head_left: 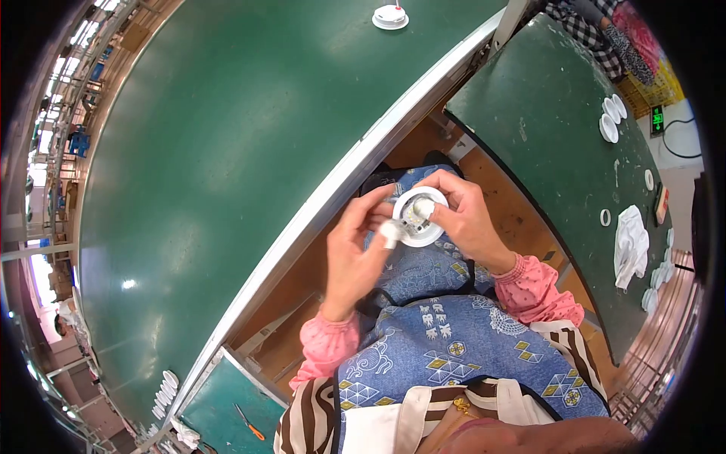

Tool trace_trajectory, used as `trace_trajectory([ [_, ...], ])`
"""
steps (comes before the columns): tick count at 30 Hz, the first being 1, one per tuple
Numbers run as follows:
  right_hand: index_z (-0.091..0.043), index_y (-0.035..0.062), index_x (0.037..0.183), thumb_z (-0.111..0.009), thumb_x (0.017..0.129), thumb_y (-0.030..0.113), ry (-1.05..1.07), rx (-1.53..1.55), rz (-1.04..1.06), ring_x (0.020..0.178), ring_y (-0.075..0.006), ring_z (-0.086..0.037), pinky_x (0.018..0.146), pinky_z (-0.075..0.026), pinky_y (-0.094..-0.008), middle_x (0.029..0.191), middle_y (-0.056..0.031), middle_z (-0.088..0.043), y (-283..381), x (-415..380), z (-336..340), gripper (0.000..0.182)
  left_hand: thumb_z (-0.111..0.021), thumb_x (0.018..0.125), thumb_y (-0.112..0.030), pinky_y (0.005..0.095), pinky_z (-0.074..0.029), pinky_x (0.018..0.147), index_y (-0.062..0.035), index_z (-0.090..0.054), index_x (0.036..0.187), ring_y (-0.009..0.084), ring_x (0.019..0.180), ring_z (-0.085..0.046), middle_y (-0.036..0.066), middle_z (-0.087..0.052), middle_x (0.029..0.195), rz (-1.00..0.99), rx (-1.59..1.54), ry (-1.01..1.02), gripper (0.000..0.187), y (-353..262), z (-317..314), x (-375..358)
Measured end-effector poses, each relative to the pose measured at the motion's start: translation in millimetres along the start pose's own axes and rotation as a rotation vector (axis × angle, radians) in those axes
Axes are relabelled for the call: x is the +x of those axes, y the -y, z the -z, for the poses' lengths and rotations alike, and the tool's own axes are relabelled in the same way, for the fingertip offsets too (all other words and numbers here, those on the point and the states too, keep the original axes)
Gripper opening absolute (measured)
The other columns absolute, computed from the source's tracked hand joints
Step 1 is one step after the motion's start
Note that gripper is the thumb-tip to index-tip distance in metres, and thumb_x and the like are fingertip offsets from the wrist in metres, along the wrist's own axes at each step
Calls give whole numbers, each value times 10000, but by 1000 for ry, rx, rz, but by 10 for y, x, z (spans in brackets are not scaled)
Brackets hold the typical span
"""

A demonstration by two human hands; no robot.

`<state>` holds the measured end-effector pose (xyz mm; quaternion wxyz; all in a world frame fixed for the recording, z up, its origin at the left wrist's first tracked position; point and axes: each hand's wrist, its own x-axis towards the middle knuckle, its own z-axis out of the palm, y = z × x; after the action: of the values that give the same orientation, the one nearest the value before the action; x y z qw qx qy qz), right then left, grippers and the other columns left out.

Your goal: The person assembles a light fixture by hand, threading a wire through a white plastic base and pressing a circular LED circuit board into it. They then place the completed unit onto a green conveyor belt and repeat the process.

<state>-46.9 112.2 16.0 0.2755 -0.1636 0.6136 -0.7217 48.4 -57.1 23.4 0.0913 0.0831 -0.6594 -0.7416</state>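
Note:
A round white LED lamp (420, 217) is held over my lap, its open face turned up, with small LEDs and parts visible inside the rim. My left hand (355, 246) grips its left edge, the thumb at the rim and the fingers partly hidden behind. From the other side my right hand (467, 219) holds the upper right rim, its thumb reaching over the lamp's inside. White coverings sit on both thumb tips, the left one blurred. Below the lamp lies the blue patterned apron (431, 333) on my lap.
A green conveyor belt (227, 151) with a white metal edge runs at left, carrying a white lamp (390, 17) and a row of white discs (165, 393). On the right green table (522, 121) lie white rings and a white cloth (631, 246). An orange-handled tool (253, 430) lies lower left.

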Motion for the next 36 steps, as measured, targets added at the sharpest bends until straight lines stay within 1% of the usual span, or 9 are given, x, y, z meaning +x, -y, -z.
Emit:
trace_trajectory([
  [2, -633, -26, 1075, -641, 861, 16, 89, 166, -75, 904, -102, -653, 802, -528, -259, 993, -47, -682, 36, 30, 114, 218, -680, 933, -172, 309, -491, 891, -18, -637, 1291, 187, 1032, -637, 85, -665, 1133, -172, 394, -50, 392, 1, 148, 38],
  [4, -645, -12, 1102, -687, 874, 58, 176, 236, -107, 934, -100, -653, 837, -525, -267, 1029, -44, -685, 18, 42, 212, 242, -655, 922, -148, 354, -491, 877, -36, -652, 1235, 261, 1018, -648, 111, -667, 1127, -399, 782, 32, 332, 14, 167, 121],
  [6, -647, -8, 1111, -703, 880, 77, 217, 276, -135, 946, -102, -652, 852, -521, -272, 1031, -42, -686, 13, 38, 249, 253, -632, 882, -58, 369, -507, 823, -6, -649, 1159, 296, 926, -655, 139, -671, 1031, -309, 568, 187, 282, 29, 59, 131],
  [8, -623, -13, 1226, -692, 911, 132, 194, 165, -98, 997, -105, -638, 886, -509, -274, 1084, -48, -678, 29, 54, 290, 353, -610, 891, -11, 340, -518, 714, 2, -657, 1104, 276, 796, -663, 135, -674, 927, -116, 355, 147, 219, 70, -56, 100],
  [14, -539, 11, 1400, -641, 984, 350, 77, 7, 56, 1108, -154, -590, 926, -480, -301, 1228, -93, -614, 184, -48, 203, 546, -624, 903, 11, 334, -504, 629, 11, -667, 1030, 281, 673, -643, 147, -648, 797, -207, 530, 2, 134, -2, -261, 86],
  [18, -577, 19, 1345, -612, 1004, 380, 37, -336, 201, 1006, -139, -600, 849, -490, -282, 1116, -79, -609, 143, 9, 138, 498, -629, 893, 25, 357, -517, 644, 6, -669, 1022, 323, 712, -664, 166, -657, 821, -204, 560, 35, 137, -79, -329, 59],
  [22, -623, -12, 1154, -591, 1022, 267, 49, -237, 156, 809, -76, -583, 683, -462, -244, 947, -35, -612, 10, 27, 97, 310, -616, 862, 55, 371, -528, 660, -4, -675, 1008, 346, 747, -676, 160, -670, 836, -263, 584, 41, 168, -7, -237, 66],
  [29, -627, -13, 1086, -581, 1001, 166, 57, -208, 118, 790, -69, -583, 680, -486, -234, 919, -27, -618, 29, -47, 55, 203, -629, 851, 60, 400, -521, 639, -21, -668, 989, 368, 775, -676, 160, -670, 863, -368, 454, 113, 164, 202, -77, 166],
  [36, -644, -27, 1057, -613, 977, 145, 9, -139, 170, 796, -72, -591, 688, -497, -238, 911, -35, -638, -117, 145, 49, 192, -591, 847, 78, 363, -519, 630, -8, -690, 1012, 334, 713, -672, 159, -663, 816, -229, 530, 16, 210, 104, -201, 1],
])
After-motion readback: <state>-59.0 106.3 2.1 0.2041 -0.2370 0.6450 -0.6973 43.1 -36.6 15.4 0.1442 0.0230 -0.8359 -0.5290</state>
